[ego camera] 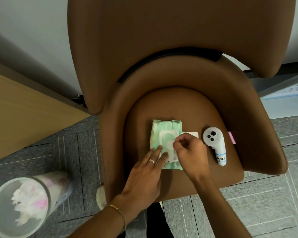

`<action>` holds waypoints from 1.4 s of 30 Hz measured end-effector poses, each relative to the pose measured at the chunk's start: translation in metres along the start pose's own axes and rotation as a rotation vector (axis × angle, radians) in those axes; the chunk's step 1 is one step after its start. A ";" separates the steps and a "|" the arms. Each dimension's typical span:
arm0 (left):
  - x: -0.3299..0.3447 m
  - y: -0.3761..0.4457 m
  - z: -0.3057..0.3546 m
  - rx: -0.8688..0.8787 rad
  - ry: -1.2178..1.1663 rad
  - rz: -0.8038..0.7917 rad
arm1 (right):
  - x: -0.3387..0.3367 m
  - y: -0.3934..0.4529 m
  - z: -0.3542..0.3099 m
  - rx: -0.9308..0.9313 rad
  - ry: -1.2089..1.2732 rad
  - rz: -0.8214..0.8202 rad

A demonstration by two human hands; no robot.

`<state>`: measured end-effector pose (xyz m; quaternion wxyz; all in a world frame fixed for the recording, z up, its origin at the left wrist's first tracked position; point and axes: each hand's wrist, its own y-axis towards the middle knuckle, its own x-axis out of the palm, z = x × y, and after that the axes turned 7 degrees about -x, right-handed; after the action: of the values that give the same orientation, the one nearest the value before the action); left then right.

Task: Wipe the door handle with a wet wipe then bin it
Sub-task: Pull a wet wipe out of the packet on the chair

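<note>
A green pack of wet wipes (pixel 165 127) lies on the seat of a brown chair (pixel 179 103), its white lid flap (pixel 192 134) swung open to the right. My left hand (pixel 144 176) lies flat on the pack's near end, fingers spread, holding it down. My right hand (pixel 190 153) hovers over the pack's opening with thumb and fingers pinched on a wisp of white wipe (pixel 172 143). A pale bin (pixel 22 203) with crumpled used wipes inside stands on the floor at lower left. No door handle is in sight.
A white hand controller (pixel 215 145) with a handwritten label lies on the seat to the right of the pack. A wooden panel (pixel 24 114) stands at the left, a white wall behind the chair. Grey carpet tiles (pixel 265 203) cover the floor.
</note>
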<state>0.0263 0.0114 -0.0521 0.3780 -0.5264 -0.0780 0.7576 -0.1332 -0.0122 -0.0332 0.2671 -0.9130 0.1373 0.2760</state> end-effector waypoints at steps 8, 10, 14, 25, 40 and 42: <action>-0.006 0.011 -0.001 -0.267 -0.539 0.057 | -0.011 -0.013 -0.004 0.001 0.227 0.099; -0.005 0.013 -0.001 -0.228 -0.448 0.079 | -0.004 -0.016 -0.007 -0.063 -0.288 0.096; -0.006 0.006 0.004 -0.186 -0.389 0.085 | 0.008 -0.015 -0.017 -0.085 -0.715 0.113; -0.010 0.000 0.007 -0.159 -0.257 0.058 | -0.027 -0.023 -0.026 0.085 0.478 0.133; -0.243 -0.152 0.069 -0.587 -2.123 -0.144 | -0.129 -0.143 -0.237 0.083 0.457 -0.164; -0.271 -0.191 0.066 -0.611 -2.048 -0.079 | -0.134 -0.161 -0.276 0.006 0.337 -0.184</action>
<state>0.1070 -0.0130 0.2752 0.0091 0.2911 -0.5617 0.7744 -0.0593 -0.0215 0.3051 0.2674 -0.9542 0.0969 0.0932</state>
